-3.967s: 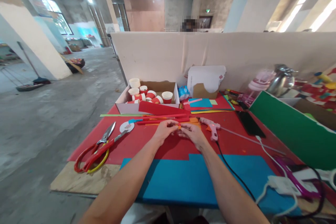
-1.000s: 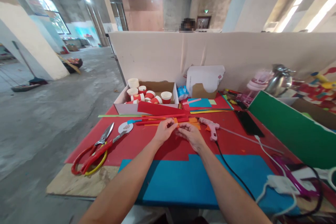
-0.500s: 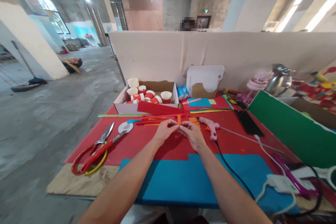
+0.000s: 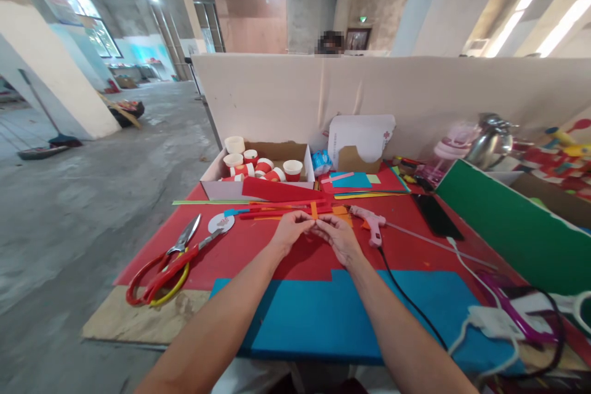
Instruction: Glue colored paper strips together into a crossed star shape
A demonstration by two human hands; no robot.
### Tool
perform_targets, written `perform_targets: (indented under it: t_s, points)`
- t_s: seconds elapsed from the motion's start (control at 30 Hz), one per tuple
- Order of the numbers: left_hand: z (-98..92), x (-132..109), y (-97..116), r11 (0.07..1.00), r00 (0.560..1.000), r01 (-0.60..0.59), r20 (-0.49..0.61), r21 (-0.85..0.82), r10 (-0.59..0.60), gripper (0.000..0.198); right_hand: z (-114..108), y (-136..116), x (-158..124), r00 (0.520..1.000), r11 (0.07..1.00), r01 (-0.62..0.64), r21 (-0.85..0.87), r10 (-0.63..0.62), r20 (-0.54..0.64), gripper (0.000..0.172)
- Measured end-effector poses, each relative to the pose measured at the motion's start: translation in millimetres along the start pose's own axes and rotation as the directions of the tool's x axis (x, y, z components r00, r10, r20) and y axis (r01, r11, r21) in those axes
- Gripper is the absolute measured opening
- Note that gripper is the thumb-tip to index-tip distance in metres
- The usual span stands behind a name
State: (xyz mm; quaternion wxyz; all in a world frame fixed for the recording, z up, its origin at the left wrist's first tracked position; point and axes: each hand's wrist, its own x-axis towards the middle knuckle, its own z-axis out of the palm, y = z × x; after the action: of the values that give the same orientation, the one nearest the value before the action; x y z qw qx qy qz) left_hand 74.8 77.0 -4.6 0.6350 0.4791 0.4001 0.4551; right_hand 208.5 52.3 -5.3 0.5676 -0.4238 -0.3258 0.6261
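Between the fingertips of both hands stands a small orange strip [image 4: 314,210], its lower end pinched. My left hand [image 4: 292,231] is closed on it from the left, and my right hand [image 4: 337,235] from the right; the fingertips nearly meet. Several red strips [image 4: 265,214] lie on the table just behind the hands. An orange piece [image 4: 340,211] lies behind the right hand. A pink glue gun [image 4: 373,225] rests to the right of that hand, on its side. What the fingers cover at the strip's base is hidden.
Scissors [image 4: 173,265] with red handles lie at the left, by a white disc [image 4: 220,223]. A white box [image 4: 256,191] of paper cups stands behind. On the right are a phone [image 4: 438,215], a green box panel [image 4: 498,228] and cables. A blue sheet [image 4: 314,320] covers the front.
Both hands keep their pinch on the orange strip, almost still. Its upper end leans very slightly further left.
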Motion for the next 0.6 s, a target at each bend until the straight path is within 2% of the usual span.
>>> perform_targets:
  t_s: [0.13,0.37,0.6]
  points:
    - [-0.9,0.9,-1.8,1.0,1.0,0.001,-0.004,-0.028,-0.001,0.021,2.2,-0.7,-0.4,1.0,0.999,-0.014,0.037,0.014,-0.003,0.03]
    - [0.1,-1.3,0.2,0.998,0.998,0.03,0.05,-0.055,-0.027,0.033,2.3,-2.9,-0.9,0.999,1.0,0.006,-0.002,-0.006,-0.037,0.032]
    - [1.8,-2.7,1.5,0.995,0.998,0.056,0.008,-0.082,-0.055,0.029,2.1,-1.4,-1.9,0.999,1.0,0.01,-0.009,-0.01,-0.034,0.034]
